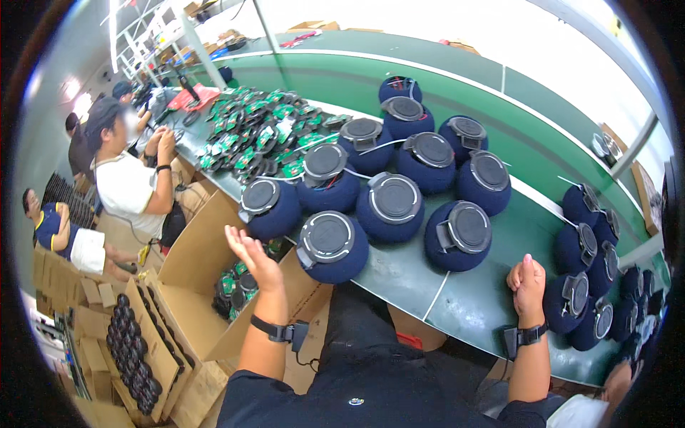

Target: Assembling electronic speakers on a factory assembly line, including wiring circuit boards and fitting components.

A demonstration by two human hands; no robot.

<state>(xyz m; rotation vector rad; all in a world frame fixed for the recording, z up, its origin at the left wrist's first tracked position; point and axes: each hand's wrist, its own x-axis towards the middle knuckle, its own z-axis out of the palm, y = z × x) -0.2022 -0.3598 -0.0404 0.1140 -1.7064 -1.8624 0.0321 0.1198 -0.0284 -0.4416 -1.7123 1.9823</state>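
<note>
My left hand [257,261] is raised palm up, fingers spread, holding nothing. It is beside the bench's near edge, left of a navy fabric-covered round speaker [352,265] with a black disc on top. My right hand [528,285] is closed in a loose fist, thumb on top, over the bench's near edge; nothing shows in it. Between the hands sits another such speaker [458,258]. Several more round speakers [391,207] stand grouped behind these, some with white cables or coloured wires showing. Right of my right hand is a further group of speakers [567,303].
Green circuit boards with black parts [267,132] lie heaped on the green bench [417,274]. An open carton [207,274] with similar parts stands at my left. Black round parts [132,349] fill a tray below. A seated person [135,185] works further left; others are beyond.
</note>
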